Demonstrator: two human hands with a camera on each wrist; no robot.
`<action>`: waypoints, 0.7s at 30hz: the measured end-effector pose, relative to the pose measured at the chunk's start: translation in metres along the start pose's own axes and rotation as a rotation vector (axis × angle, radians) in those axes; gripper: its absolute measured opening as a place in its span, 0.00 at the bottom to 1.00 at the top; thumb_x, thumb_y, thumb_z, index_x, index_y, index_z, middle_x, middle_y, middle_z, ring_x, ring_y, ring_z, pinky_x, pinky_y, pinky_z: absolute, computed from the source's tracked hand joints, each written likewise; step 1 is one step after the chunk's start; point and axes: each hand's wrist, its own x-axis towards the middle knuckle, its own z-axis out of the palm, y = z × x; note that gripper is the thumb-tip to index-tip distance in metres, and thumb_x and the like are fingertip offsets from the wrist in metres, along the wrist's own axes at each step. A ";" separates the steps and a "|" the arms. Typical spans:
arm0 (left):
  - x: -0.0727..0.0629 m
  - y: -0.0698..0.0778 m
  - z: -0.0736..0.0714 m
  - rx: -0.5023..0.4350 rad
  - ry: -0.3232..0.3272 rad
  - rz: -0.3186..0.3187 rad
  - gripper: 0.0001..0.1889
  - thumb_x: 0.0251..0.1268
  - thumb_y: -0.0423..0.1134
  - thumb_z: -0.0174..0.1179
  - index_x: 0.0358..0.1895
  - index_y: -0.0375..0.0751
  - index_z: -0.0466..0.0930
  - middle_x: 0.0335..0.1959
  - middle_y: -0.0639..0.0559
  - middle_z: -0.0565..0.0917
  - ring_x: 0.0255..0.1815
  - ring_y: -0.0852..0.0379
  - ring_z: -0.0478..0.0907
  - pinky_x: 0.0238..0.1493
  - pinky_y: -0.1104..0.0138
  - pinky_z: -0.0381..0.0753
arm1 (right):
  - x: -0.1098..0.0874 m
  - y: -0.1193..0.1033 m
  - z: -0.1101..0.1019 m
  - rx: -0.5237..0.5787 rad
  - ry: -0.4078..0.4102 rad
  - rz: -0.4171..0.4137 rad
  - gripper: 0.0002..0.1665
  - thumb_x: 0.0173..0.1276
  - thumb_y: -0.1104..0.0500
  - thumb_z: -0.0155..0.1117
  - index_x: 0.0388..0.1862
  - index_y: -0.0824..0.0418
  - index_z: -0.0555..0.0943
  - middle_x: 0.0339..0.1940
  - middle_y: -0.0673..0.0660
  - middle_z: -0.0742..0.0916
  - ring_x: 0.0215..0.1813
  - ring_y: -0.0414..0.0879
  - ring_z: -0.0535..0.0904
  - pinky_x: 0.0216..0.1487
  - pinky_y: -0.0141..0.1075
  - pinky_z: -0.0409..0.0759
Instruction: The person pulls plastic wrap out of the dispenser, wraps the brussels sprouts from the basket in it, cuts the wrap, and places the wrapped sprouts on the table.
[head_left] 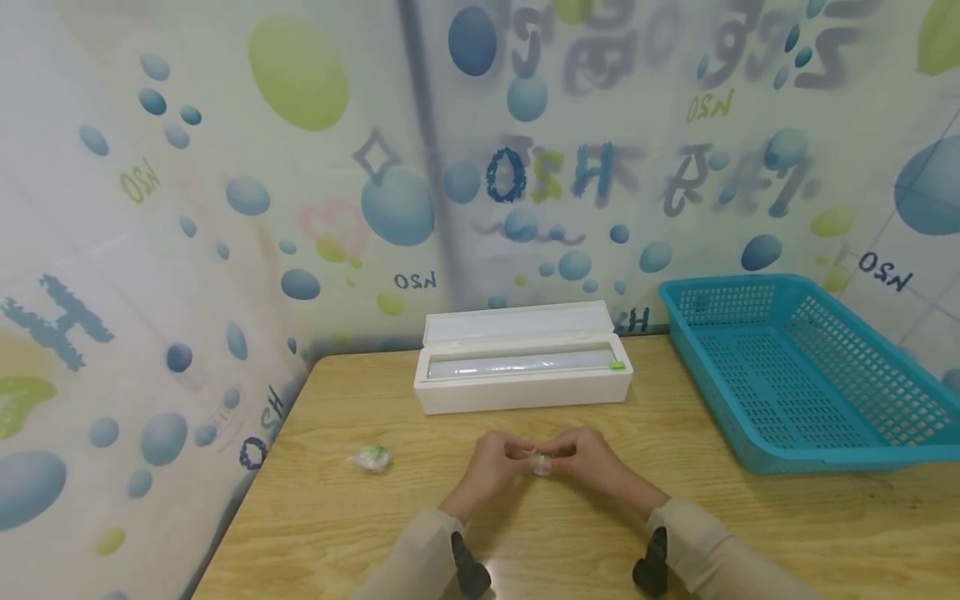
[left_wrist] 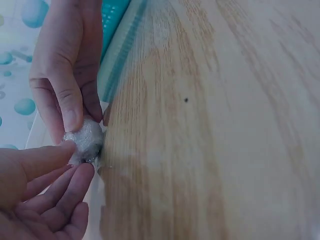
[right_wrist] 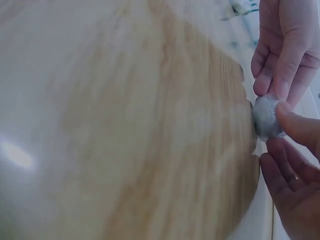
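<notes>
My left hand (head_left: 492, 463) and right hand (head_left: 590, 460) meet above the table in front of the white box. Between them they pinch a small roundish bundle wrapped in clear plastic film (head_left: 542, 464), with some green showing through. In the left wrist view the film-wrapped bundle (left_wrist: 86, 139) looks shiny and crinkled, touched by thumbs and fingertips from both sides. The right wrist view shows the same bundle (right_wrist: 267, 116) between both thumbs. What lies inside the film cannot be made out. Another film-wrapped bundle (head_left: 372, 457), also greenish, lies on the table to the left.
Behind the hands stands a long white cling film box (head_left: 525, 395), lid raised, a film roll (head_left: 517, 364) inside and a green slider (head_left: 617, 365) at its right. A turquoise plastic basket (head_left: 720, 400) occupies the right of the wooden table (head_left: 315, 533). A patterned curtain (head_left: 337, 167) hangs behind.
</notes>
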 end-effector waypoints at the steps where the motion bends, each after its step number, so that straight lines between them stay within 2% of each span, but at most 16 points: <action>1: 0.000 0.001 0.000 -0.007 -0.004 0.002 0.09 0.50 0.28 0.66 0.36 0.29 0.82 0.28 0.43 0.84 0.28 0.53 0.80 0.27 0.70 0.78 | 0.000 0.000 0.000 0.001 -0.005 -0.005 0.14 0.51 0.61 0.72 0.38 0.65 0.84 0.35 0.56 0.86 0.38 0.45 0.80 0.36 0.30 0.77; 7: -0.002 0.004 -0.001 0.026 -0.010 0.039 0.08 0.47 0.34 0.68 0.30 0.34 0.85 0.29 0.47 0.85 0.32 0.57 0.79 0.34 0.69 0.78 | -0.001 -0.003 -0.002 -0.024 -0.025 0.006 0.15 0.52 0.58 0.72 0.38 0.63 0.85 0.37 0.55 0.86 0.41 0.47 0.80 0.39 0.32 0.77; 11: -0.002 0.001 -0.001 0.047 0.008 0.059 0.06 0.47 0.32 0.68 0.30 0.34 0.85 0.29 0.47 0.85 0.32 0.56 0.80 0.35 0.69 0.78 | -0.003 -0.003 -0.007 -0.036 -0.049 0.028 0.16 0.53 0.57 0.72 0.39 0.64 0.84 0.39 0.57 0.86 0.42 0.49 0.80 0.41 0.34 0.78; 16: -0.003 -0.002 0.002 0.046 0.041 0.089 0.06 0.47 0.29 0.67 0.30 0.32 0.84 0.30 0.45 0.85 0.32 0.55 0.80 0.33 0.71 0.78 | -0.004 -0.004 -0.012 0.009 -0.102 0.011 0.16 0.55 0.61 0.69 0.42 0.67 0.83 0.40 0.60 0.85 0.44 0.51 0.80 0.42 0.33 0.78; 19: -0.005 -0.002 0.005 0.046 0.058 0.099 0.05 0.47 0.29 0.67 0.30 0.32 0.85 0.29 0.45 0.85 0.33 0.54 0.81 0.35 0.69 0.78 | -0.005 -0.004 -0.011 0.010 -0.087 0.022 0.14 0.54 0.61 0.70 0.40 0.65 0.84 0.39 0.58 0.86 0.43 0.50 0.81 0.42 0.35 0.78; 21: -0.005 -0.002 0.006 0.048 0.067 0.096 0.05 0.47 0.30 0.68 0.29 0.33 0.85 0.29 0.46 0.85 0.35 0.54 0.81 0.38 0.67 0.78 | -0.006 -0.003 -0.009 -0.014 -0.048 0.055 0.13 0.53 0.59 0.71 0.38 0.61 0.85 0.37 0.54 0.86 0.42 0.47 0.81 0.42 0.37 0.78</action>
